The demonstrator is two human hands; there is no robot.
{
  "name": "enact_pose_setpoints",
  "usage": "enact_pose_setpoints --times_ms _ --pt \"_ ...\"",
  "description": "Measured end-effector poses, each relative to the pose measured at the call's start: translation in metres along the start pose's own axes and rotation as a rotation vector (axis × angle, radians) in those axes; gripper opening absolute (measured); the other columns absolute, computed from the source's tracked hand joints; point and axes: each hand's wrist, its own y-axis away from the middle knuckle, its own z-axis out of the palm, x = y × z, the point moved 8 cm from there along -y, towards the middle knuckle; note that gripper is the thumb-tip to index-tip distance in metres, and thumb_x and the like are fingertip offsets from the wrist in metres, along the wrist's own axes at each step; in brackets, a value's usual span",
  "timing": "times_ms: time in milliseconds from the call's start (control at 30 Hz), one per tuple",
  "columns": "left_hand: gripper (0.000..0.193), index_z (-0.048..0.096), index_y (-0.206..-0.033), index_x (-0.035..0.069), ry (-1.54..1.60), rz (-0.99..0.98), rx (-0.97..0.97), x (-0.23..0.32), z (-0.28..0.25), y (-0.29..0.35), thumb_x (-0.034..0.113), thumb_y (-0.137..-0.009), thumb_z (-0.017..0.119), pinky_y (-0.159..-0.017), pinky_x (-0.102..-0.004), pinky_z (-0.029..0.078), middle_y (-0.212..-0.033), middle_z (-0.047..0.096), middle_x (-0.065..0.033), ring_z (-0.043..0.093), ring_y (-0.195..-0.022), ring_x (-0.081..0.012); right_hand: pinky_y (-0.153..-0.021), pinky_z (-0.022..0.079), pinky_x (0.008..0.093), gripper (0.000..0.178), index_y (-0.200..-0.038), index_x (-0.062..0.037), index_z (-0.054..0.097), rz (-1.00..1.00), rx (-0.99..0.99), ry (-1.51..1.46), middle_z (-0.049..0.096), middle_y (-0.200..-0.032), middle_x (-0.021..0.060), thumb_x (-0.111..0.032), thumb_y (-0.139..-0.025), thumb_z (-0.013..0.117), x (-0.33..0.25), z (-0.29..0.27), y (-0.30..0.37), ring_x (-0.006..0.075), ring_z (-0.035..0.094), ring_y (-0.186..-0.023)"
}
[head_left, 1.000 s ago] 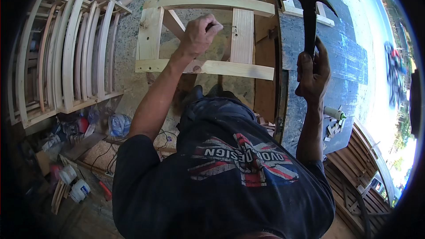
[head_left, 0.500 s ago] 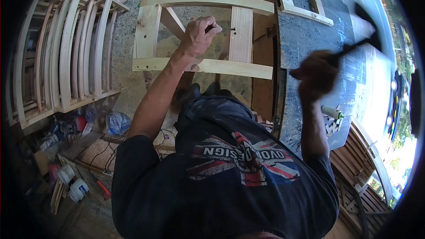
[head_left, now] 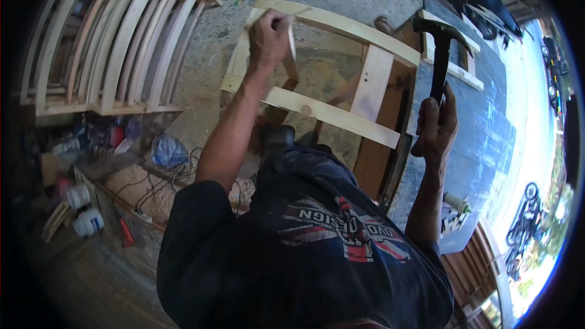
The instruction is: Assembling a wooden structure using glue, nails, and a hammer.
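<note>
My right hand (head_left: 437, 123) grips the black handle of a claw hammer (head_left: 441, 55), raised head up over the dark bench's near side. My left hand (head_left: 270, 39) is closed over the left end of a pale wooden frame (head_left: 332, 114). From its fingers a thin metal rod (head_left: 300, 12) sticks out to the right, blurred, its tip over the far rail. The frame has two long rails and wide crosspieces; its right crosspiece (head_left: 373, 82) shows small dark holes. Part of the left crosspiece is hidden behind my left hand and wrist.
Slatted wooden frames (head_left: 122, 36) stand stacked at the left. The dark workbench (head_left: 469, 128) at the right bears another pale frame and a tube (head_left: 456, 202). Cables (head_left: 173, 176), a plastic bag (head_left: 169, 150) and white tubs (head_left: 88, 222) lie at lower left. A motorbike (head_left: 478, 3) stands far right.
My left hand has moved with the rod from the right crosspiece to the frame's left end. The hammer, blurred and tilted to the right before, is now upright. The whole view has turned.
</note>
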Motion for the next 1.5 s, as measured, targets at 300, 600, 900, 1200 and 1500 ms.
enact_pose_setpoints --times_ms 300,600,900,1200,1500 --pt "0.025 0.071 -0.099 0.002 -0.350 0.077 0.016 -0.065 -0.029 -0.046 0.027 -0.096 0.073 -0.077 -0.0478 0.057 -0.090 0.074 -0.0200 0.073 -0.084 -0.0394 -0.064 0.050 0.0319 0.050 -0.154 -0.0108 0.052 -0.123 -0.177 0.026 0.065 -0.078 0.0055 -0.023 -0.106 0.057 -0.050 0.069 -0.046 0.0115 0.062 -0.070" --pt "0.023 0.066 -0.098 0.000 -0.305 0.032 0.019 -0.057 -0.028 -0.041 0.021 -0.095 0.075 -0.076 -0.0494 0.054 -0.088 0.072 -0.0213 0.070 -0.084 -0.0416 -0.053 0.049 0.0248 0.050 -0.150 0.0044 0.046 -0.464 -0.105 -0.218 0.069 -0.086 0.0081 -0.018 -0.107 0.057 -0.144 0.096 -0.079 0.0098 0.061 -0.062" --pt "0.015 0.069 -0.093 0.001 -0.257 0.011 -0.009 -0.053 -0.030 -0.043 0.015 -0.092 0.073 -0.076 -0.0498 0.054 -0.089 0.072 -0.0200 0.070 -0.086 -0.0416 -0.066 0.056 0.0437 0.043 -0.128 -0.0012 0.058 -0.698 -0.261 -0.133 0.068 -0.082 0.0192 -0.035 -0.105 0.046 -0.222 0.178 -0.082 0.0318 0.067 -0.068" --pt "0.020 0.068 -0.096 0.002 -0.295 0.117 0.097 -0.068 -0.043 -0.043 0.022 -0.094 0.073 -0.075 -0.0501 0.054 -0.087 0.071 -0.0196 0.069 -0.083 -0.0405 -0.059 0.048 0.0359 0.045 -0.146 -0.0018 0.051 -0.371 -0.200 0.024 0.064 -0.074 0.0101 -0.022 -0.107 0.056 -0.133 0.163 -0.104 0.0178 0.064 -0.066" --pt "0.023 0.067 -0.097 0.001 -0.513 0.245 0.078 -0.030 -0.026 -0.033 0.023 -0.095 0.074 -0.078 -0.0514 0.052 -0.087 0.068 -0.0167 0.067 -0.086 -0.0389 -0.064 0.048 0.0321 0.045 -0.147 -0.0005 0.051 -0.206 -0.258 -0.005 0.059 -0.072 0.0033 -0.020 -0.106 0.055 -0.126 0.170 -0.082 0.0122 0.059 -0.068"
